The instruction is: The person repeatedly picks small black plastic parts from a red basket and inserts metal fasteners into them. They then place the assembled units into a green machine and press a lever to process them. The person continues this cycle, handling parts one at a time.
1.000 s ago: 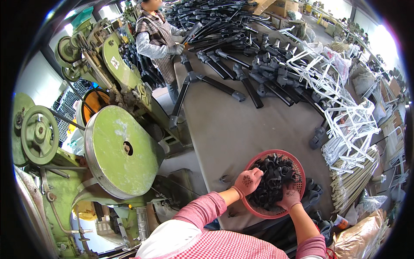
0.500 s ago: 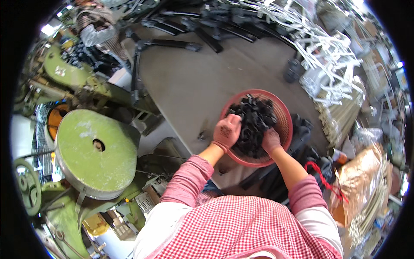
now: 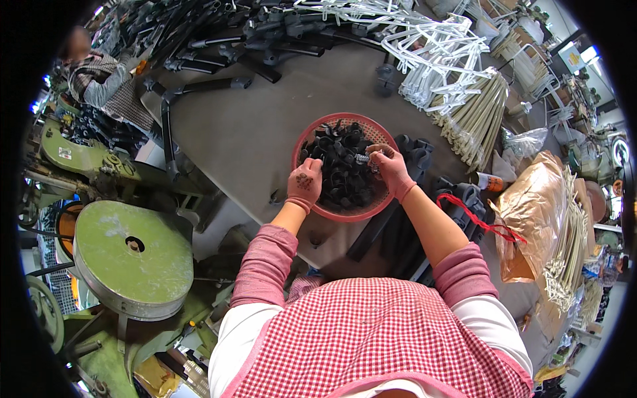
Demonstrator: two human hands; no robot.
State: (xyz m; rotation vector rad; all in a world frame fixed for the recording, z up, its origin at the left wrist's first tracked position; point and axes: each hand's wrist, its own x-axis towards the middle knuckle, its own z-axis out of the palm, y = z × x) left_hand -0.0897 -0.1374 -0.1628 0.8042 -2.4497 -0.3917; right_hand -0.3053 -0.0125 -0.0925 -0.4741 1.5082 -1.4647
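A round red plastic basket (image 3: 317, 129) full of small black plastic parts (image 3: 340, 174) sits on the grey table (image 3: 265, 126) in front of me. My left hand (image 3: 304, 186), in a pink glove, rests on the basket's near left rim with its fingers curled into the black parts. My right hand (image 3: 390, 168), also gloved, reaches in from the right and pinches a small metal piece (image 3: 362, 158) over the pile.
A green machine with a large round flywheel (image 3: 133, 255) stands at my left. White hangers (image 3: 431, 46) and black frame pieces (image 3: 219, 33) cover the far table. Another person (image 3: 99, 79) works at the far left. A gold foil bag (image 3: 537, 205) lies at right.
The view has swung, bringing the basket nearer the middle. My right hand has moved up over the pile and now pinches a small metal piece; my left hand stays at the rim.
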